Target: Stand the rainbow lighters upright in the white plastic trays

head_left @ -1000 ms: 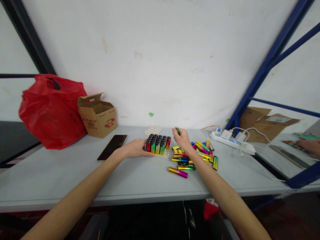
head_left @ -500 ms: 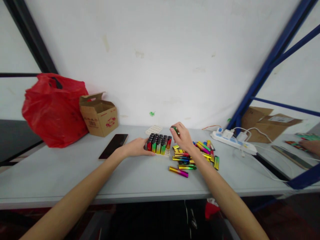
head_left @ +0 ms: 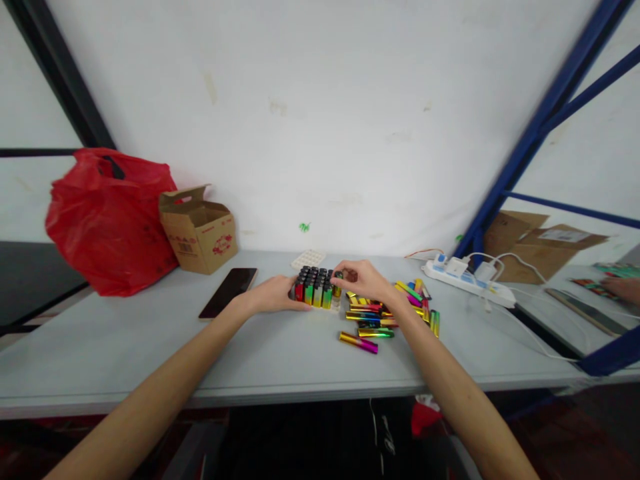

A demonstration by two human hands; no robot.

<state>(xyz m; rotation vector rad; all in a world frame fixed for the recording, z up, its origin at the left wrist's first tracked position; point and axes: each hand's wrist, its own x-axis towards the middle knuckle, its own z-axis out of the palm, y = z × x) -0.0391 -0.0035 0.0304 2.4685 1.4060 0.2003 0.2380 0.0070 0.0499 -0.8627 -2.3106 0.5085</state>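
Note:
Upright lighters [head_left: 314,288] with black tops and shiny red, green and yellow bodies stand packed in rows in a pale tray [head_left: 336,305]. My left hand [head_left: 273,295] is closed round the left end of the tray, thumb at the front; its other fingers are partly hidden behind. At the tray's right end, my right hand [head_left: 364,279] pinches a single lighter [head_left: 337,287] held upright. Whether that lighter's base sits in the tray, I cannot tell. Below and right of this hand lies a loose heap of metallic lighters [head_left: 369,317], with a gold-and-purple lighter [head_left: 359,343] at its front.
A second pale tray [head_left: 308,259] lies behind. Left are a dark phone [head_left: 229,293], an open carton [head_left: 203,233] and a red plastic bag [head_left: 113,223]. Right, a power strip [head_left: 467,283] trails white cables by a blue frame [head_left: 530,140]. Another person's hand [head_left: 621,288] shows far right.
My right hand has come down and left with its lighter, from above the heap to the tray's right end. My left hand has stayed at the tray.

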